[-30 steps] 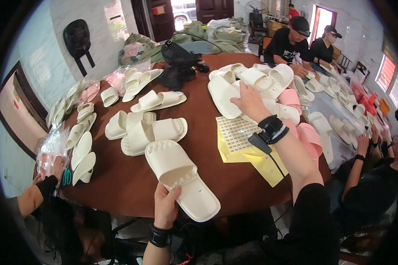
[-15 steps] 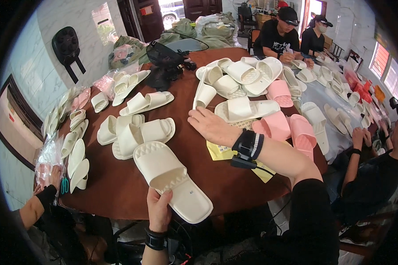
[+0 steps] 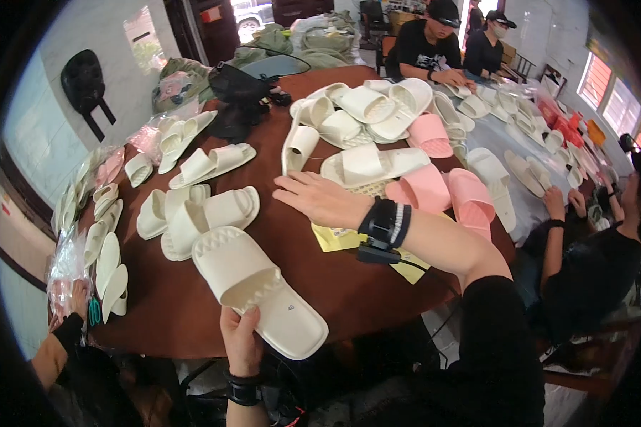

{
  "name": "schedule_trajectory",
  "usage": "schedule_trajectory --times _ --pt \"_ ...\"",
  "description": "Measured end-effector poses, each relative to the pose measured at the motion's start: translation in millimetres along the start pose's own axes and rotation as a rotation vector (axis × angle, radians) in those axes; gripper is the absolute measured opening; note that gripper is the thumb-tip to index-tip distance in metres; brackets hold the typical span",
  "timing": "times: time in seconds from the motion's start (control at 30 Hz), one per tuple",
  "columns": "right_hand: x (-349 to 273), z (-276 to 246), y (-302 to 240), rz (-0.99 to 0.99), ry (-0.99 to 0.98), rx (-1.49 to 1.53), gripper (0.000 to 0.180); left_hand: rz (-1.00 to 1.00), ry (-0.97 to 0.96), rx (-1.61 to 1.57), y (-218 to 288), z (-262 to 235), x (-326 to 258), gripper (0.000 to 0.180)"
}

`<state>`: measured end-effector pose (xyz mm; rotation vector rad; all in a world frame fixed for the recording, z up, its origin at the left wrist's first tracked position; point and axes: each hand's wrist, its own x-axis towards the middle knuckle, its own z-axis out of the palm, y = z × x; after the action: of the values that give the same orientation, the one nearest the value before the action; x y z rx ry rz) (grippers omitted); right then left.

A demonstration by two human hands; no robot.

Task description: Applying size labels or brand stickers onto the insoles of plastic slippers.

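My left hand (image 3: 241, 343) grips a cream slipper (image 3: 293, 318) by its side edge, thumb on the insole. The slipper is tilted above the table's near edge with its toe pointing away. My right hand (image 3: 327, 198) reaches over the brown table with fingers stretched out and apart, palm down. Its fingertips are at the near end of a cream slipper (image 3: 303, 146) leaning on its side against the pile; whether they touch it I cannot tell. Just beyond the hand lies another cream slipper (image 3: 374, 166), and pink slippers (image 3: 421, 188) lie to its right.
Several cream slippers (image 3: 224, 206) lie in pairs at left, near a black device (image 3: 238, 99). Yellow paper (image 3: 335, 238) lies under my right forearm. Co-workers sit at the far right and right; another person's hand (image 3: 78, 299) is at the left by teal scissors (image 3: 94, 311).
The whole view has shifted slightly, moving the scene left. My right fingers look more spread and a little lower beside the leaning slipper. My left hand still holds its slipper.
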<state>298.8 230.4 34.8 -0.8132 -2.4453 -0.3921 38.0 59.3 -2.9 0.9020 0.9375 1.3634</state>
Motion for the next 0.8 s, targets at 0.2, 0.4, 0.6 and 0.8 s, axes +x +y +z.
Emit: schedule_trajectory --times 0.2,0.4,0.6,0.8 --pt "4 6 22 0.114 -0.033 -0.157 0.035 -0.004 0.008 0.006 -1 -1 2 0.041" --pt "7 -8 52 0.191 0.046 -0.344 0.017 0.025 -0.012 0.015 -2 1 2 0.04" --pt "2 5 80 0.188 0.148 -0.444 0.014 0.037 0.007 0.026 0 -1 -6 0.041" --pt "5 -25 79 0.346 0.313 -0.146 0.013 0.028 -0.044 0.023 -3 -7 -1 0.044"
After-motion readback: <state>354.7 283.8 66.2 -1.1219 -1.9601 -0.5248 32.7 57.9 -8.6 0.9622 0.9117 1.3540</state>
